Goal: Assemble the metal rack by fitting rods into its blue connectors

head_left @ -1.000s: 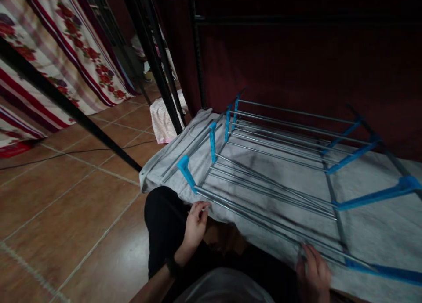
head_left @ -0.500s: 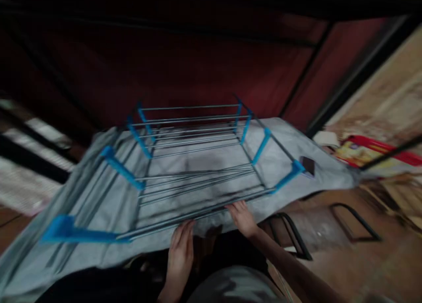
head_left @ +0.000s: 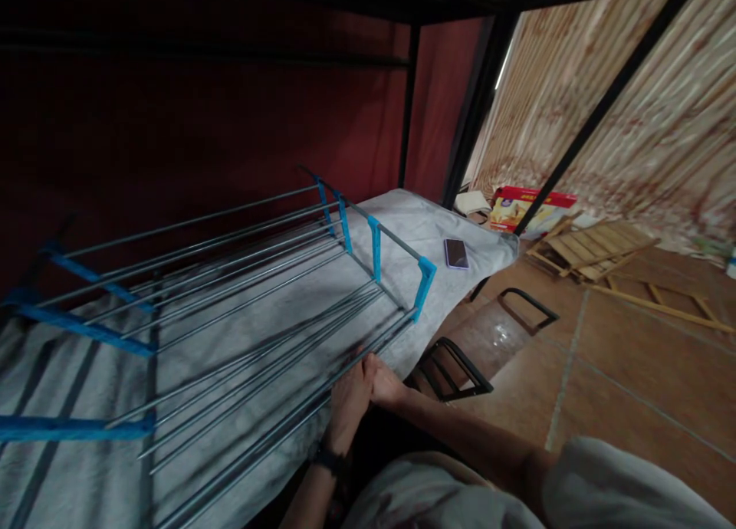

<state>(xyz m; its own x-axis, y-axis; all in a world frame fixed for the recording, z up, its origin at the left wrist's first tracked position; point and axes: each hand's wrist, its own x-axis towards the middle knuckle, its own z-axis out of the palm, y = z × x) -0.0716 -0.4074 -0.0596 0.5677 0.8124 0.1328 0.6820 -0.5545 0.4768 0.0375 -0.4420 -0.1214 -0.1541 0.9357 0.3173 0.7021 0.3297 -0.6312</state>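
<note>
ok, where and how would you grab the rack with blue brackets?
Probably take the rack by its near long rods, from the wearer's side, palms down, one hand toward each end. They're slim, straight and run along the near edge of the sheet. I'd avoid the middle rods, which fan out toward the left.

Rear: dk red backing [head_left: 201,123], cloth or panel unclear. Blk metal frame [head_left: 410,107] around bed [head_left: 417,222], 1 horiz. bar [head_left: 230,52] across rear, 1 diag. bar [head_left: 601,111] on R. Bed cover lt grey. R bkgd: beige/reddish curtain [head_left: 649,115] in folds, bright strip [head_left: 504,65] at its L edge. Floor [head_left: 626,391] = brown tile, pale grout. On it: wooden slatted pc [head_left: 601,249], red/yellow box [head_left: 529,207] near curtain, blk tube-frame pc [head_left: 470,366] by bed. Lighting dim, upper L darkest.
</note>
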